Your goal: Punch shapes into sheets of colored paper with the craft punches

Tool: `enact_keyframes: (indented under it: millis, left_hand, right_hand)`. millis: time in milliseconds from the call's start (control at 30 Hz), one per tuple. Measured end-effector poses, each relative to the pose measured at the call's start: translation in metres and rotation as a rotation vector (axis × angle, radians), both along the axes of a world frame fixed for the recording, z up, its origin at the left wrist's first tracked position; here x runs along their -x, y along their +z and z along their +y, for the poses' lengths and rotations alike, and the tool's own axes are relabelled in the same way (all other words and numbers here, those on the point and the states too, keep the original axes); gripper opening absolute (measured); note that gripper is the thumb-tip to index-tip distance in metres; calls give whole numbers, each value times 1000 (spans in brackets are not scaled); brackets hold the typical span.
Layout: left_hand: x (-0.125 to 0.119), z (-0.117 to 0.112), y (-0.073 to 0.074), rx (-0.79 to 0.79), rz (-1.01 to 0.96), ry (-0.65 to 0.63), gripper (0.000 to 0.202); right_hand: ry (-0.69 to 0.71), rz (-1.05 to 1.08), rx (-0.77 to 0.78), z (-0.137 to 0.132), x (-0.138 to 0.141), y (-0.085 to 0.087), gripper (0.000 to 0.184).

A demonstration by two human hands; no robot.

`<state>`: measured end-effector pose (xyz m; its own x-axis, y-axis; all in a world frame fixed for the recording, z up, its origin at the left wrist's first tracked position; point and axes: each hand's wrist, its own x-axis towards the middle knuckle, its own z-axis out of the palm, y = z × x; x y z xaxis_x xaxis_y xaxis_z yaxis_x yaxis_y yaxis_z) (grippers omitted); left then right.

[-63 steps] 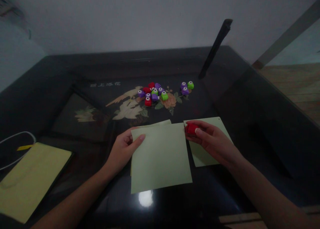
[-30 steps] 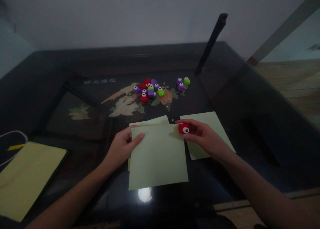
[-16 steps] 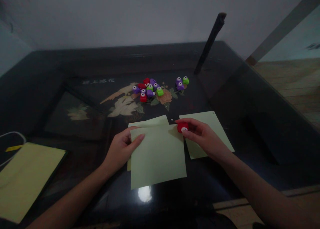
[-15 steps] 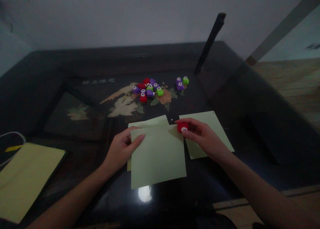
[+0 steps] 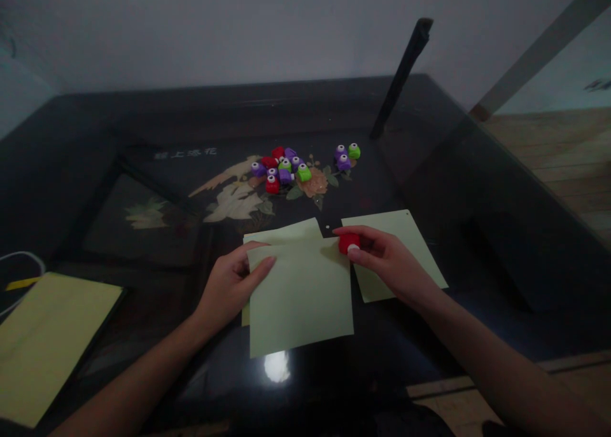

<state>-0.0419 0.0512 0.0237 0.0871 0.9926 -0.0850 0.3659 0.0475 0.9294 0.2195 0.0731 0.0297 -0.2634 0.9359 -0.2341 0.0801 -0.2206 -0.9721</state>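
My left hand point(image 5: 233, 278) pinches a pale yellow-green sheet of paper point(image 5: 300, 297) at its upper left, thumb on top and fingers behind. Around the sheet's upper right corner sits a small red hole punch point(image 5: 349, 243) with a white eye-like knob. My right hand point(image 5: 384, 259) is closed on this punch, thumb at the knob. Part of another sheet point(image 5: 286, 231) shows behind the held one. Beneath my right hand lies a separate sheet point(image 5: 420, 259) with a small dark hole in its top right corner. A tiny white dot point(image 5: 327, 227) rests between the sheets.
Several red, purple and green eye-knobbed punches point(image 5: 285, 165) form a cluster farther back; 3 more point(image 5: 342, 161) lie to its right. A dark post point(image 5: 401, 77) rises at the back right. Yellow paper point(image 5: 52, 335) and a white cable point(image 5: 35, 255) are at the left.
Both hands keep their holds, with the sheet and red punch almost in place. The knob on the red punch looks tilted lower, less of its eye showing. The view has shifted slightly.
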Motion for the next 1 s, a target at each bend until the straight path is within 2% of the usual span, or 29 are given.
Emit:
enact_keyframes:
  millis: [233,400,567,1000]
  left_hand:
    - [0,1,-1,12,-10,6,21]
    - [1,1,-2,20,-4,-8,21]
    - [2,1,-1,14,16,-17,21]
    - [1,0,0,21,25,-24,18]
  right_hand:
    - [-16,20,62,2,1,-1,35]
    - [-5,5,87,2,1,0,25]
    - [15,13,101,1,2,0,26]
    - [-17,95,44,0,4,-5,22]
